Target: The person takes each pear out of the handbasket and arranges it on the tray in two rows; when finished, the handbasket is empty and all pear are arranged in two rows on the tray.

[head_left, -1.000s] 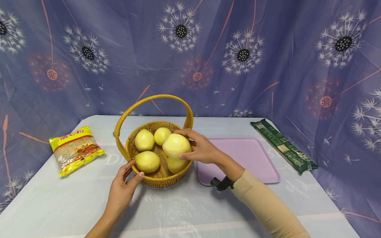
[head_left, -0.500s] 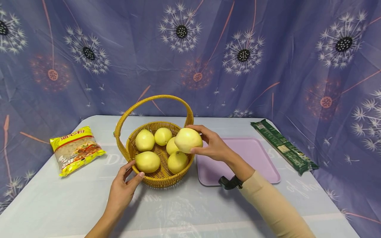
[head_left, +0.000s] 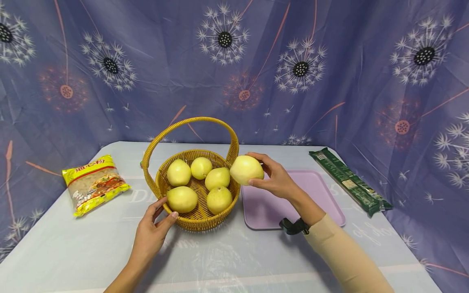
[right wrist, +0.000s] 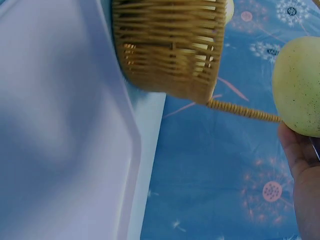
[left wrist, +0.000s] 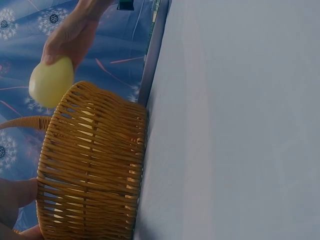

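My right hand [head_left: 275, 179] grips a pale yellow pear [head_left: 247, 170] between thumb and fingers, up beside the right rim of the wicker basket [head_left: 203, 224]. Dark speckles dot the skin of this pear [right wrist: 300, 85] in the right wrist view. At the basket's front left, my left hand [head_left: 152, 232] pinches the rim with thumb and fingers. Several more yellow pears lie inside, among them a front-left pear [head_left: 182, 199] and a front-right pear [head_left: 219, 200]. The tall arched handle [head_left: 199, 119] stands upright over them.
Right of the basket lies a shallow lilac tray [head_left: 267, 211], partly covered by my right forearm. A long green packet [head_left: 349, 183] rests beyond it. On the left is a yellow-edged food bag [head_left: 96, 185]. A patterned curtain [head_left: 176, 69] hangs behind the table.
My right hand has carried the pear up and rightward, from above the pears to beyond the basket's right rim, uncovering another pear inside. The left hand stays on the rim.
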{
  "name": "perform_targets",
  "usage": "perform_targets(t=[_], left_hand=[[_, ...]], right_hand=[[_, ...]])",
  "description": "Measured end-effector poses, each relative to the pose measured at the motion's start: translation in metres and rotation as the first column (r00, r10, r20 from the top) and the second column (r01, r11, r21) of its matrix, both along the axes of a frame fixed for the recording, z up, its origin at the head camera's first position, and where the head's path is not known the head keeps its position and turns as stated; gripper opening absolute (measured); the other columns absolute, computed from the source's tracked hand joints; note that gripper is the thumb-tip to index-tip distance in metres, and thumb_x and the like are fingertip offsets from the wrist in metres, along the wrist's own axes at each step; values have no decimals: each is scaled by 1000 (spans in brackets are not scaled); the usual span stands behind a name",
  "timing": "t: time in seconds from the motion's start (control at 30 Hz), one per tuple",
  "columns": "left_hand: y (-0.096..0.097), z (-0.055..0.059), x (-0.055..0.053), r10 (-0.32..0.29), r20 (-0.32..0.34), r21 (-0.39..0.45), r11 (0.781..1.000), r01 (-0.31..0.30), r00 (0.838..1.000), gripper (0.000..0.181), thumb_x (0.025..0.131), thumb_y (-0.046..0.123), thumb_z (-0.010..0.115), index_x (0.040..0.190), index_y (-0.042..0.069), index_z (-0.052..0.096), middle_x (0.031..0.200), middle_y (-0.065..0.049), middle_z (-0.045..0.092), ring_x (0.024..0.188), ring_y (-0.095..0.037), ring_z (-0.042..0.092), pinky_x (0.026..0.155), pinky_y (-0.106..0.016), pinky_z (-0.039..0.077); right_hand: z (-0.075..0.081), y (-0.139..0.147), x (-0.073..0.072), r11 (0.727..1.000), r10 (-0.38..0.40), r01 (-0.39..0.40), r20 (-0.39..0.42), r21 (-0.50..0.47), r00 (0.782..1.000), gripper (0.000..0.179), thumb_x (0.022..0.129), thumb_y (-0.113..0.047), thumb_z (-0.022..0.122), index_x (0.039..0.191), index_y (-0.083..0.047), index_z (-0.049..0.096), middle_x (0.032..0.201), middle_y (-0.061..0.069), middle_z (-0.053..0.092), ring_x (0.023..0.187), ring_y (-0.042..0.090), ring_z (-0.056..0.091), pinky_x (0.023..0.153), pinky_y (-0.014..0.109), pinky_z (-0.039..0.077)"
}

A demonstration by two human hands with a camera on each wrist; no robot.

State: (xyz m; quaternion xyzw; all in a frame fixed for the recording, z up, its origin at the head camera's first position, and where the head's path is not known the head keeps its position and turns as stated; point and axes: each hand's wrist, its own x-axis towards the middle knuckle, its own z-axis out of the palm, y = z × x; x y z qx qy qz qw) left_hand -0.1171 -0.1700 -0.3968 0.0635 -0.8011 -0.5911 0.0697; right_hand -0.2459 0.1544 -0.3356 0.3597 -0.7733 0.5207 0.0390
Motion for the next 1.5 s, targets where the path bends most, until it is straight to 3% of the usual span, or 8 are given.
perform_targets(t=[0.43,0.63,0.73,0.97,1.2,1.5], left_hand=[[0,-1,0,0,-5,6,1000,0,1000,61,91,31,63,143,12,37,153,-14,30,125,-33,50,81,-3,46],[0,0,0,-1,2,5,1000,1,1000,61,91,31,63,143,13,37,153,-15,30,124,-33,51,83,-6,48],[1,0,0,-2,5,6,1000,2,1000,61,91,32,62,143,13,36,153,-15,31,125,-34,51,83,-7,48],[1,1,0,2,8,15,1000,-2,1000,61,91,31,63,143,14,37,152,-16,31,126,-35,50,83,-6,48],[1,0,0,6,12,16,1000,-6,1000,60,91,31,62,143,15,37,152,-15,31,125,-36,50,81,-6,47],[1,0,0,11,10,5,1000,-11,1000,59,92,31,62,143,15,37,152,-15,32,124,-36,51,80,-5,46]], right_hand=[[-9,21,-11,995,-94,94,23,17,995,69,78,-9,77,139,-13,45,139,10,48,126,24,47,105,19,41],[-16,29,-19,989,-143,141,45,40,989,68,79,-11,77,139,-13,45,138,11,48,123,26,49,107,43,41],[-19,31,-24,986,-162,160,51,52,985,69,79,-11,77,140,-12,44,136,12,48,121,27,49,105,50,40],[-27,34,-36,976,-206,200,62,90,977,69,79,-15,77,139,-8,44,132,14,50,117,29,50,101,48,42],[-35,33,-45,955,-270,249,116,163,956,69,79,-26,77,140,-13,44,134,11,51,114,28,52,95,43,47],[-44,31,-59,942,-299,258,183,217,937,73,79,-30,76,141,-12,42,139,10,47,117,30,54,94,44,52]])
